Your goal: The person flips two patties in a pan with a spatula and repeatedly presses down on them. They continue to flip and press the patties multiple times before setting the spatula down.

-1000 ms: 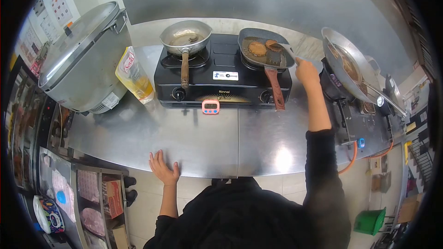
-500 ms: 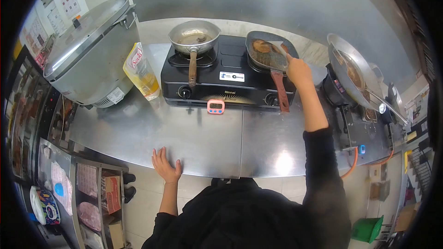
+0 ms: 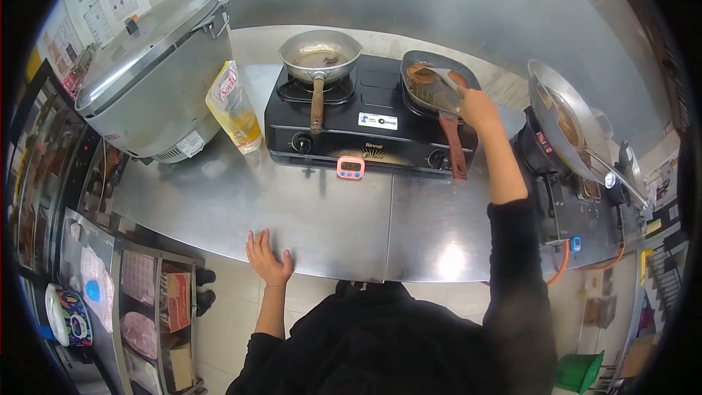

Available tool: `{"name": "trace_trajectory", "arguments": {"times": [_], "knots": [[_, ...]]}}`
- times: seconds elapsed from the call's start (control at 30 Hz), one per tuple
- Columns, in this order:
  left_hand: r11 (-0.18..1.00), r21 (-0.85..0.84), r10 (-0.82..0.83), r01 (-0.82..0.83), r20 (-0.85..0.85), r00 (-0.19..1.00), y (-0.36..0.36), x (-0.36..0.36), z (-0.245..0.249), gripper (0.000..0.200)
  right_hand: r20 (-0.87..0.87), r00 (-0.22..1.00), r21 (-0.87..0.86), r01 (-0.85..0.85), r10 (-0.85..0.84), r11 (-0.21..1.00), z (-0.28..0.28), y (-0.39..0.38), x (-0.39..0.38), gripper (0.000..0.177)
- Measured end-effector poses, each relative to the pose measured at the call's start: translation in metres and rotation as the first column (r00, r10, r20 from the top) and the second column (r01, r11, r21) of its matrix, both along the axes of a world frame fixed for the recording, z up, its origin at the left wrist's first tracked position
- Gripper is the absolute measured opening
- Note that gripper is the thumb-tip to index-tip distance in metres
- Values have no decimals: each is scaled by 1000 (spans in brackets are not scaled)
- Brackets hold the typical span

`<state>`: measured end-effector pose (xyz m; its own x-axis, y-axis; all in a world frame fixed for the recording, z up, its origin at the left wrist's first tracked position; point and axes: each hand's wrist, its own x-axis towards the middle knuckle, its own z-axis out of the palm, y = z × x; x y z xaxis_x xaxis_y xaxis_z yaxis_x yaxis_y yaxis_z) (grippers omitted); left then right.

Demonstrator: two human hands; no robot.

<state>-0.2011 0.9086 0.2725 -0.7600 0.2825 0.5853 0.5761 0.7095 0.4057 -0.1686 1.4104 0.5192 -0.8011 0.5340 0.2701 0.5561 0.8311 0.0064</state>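
Left hand point(image 3: 268, 260) lay flat on desk point(image 3: 322, 219) edge, well before stove point(image 3: 365, 121), fingers spread, empty. Right hand point(image 3: 479, 108) nearer: fingers closed round spatula point(image 3: 444, 80), blade angled far-left over patties point(image 3: 417, 71) in square pan point(image 3: 428, 99), stove's right burner.

The black two-burner gas stove point(image 3: 369, 128) is showing a white label, the dark grey square pan point(image 3: 428, 96) is showing a reddish-brown handle and browned round patties point(image 3: 417, 72) under a pale silver metal spatula point(image 3: 444, 76), while a pink digital timer point(image 3: 350, 167) and a yellow, red-lettered oil pouch point(image 3: 234, 106) are brightening the steel-grey desk point(image 3: 292, 212).
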Motion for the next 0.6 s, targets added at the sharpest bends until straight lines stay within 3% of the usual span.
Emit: {"name": "trace_trajectory", "arguments": {"times": [0.23, 0.33, 0.6], "knots": [[1000, -7, -4, 4, -34, 999, 0, -1, 2, 60, -1, 999, -14, 53, -53, 998, -3, -3, -7, 27], [1000, -2, -5, 5, -31, 999, 0, 0, 0, 60, 20, 1000, 0, -21, 21, 1000, 2, -17, 16, 36], [1000, -5, -12, 12, -34, 999, 1, 1, 3, 58, 1, 1000, -11, 0, 0, 1000, 11, -30, 52, 34]]}}
